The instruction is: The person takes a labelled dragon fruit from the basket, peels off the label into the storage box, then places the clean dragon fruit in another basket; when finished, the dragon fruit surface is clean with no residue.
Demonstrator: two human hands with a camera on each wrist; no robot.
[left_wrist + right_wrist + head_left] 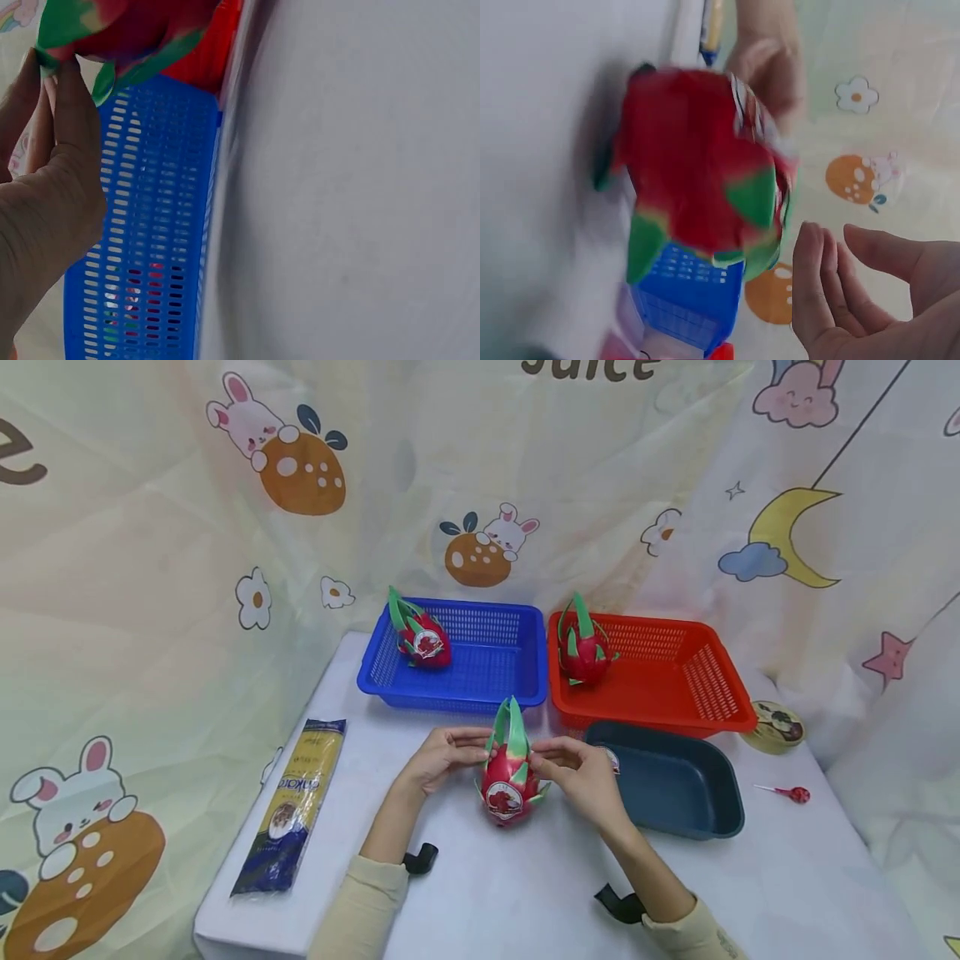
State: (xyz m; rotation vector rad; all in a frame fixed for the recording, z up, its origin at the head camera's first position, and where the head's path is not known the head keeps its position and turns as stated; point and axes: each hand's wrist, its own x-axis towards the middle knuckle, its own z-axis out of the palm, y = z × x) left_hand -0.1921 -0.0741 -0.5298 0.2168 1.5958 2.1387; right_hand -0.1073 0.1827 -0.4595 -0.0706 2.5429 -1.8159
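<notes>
Sleeve point(362, 906), dragon fruit point(498, 772), right hand point(585, 777) overlapping tray point(675, 785), blue basket point(491, 670) behind

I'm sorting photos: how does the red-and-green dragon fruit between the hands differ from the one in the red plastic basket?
The held dragon fruit shows a round label; the basketed dragon fruit shows none. The left hand pinches the held one; no hand touches the basketed one. Both are red and green.

Near, we see a rounded red dragon fruit point(501, 772) with green scales; far, a rectangular blue plastic basket point(487, 667) and cream rabbit-patterned cloth point(570, 468).
</notes>
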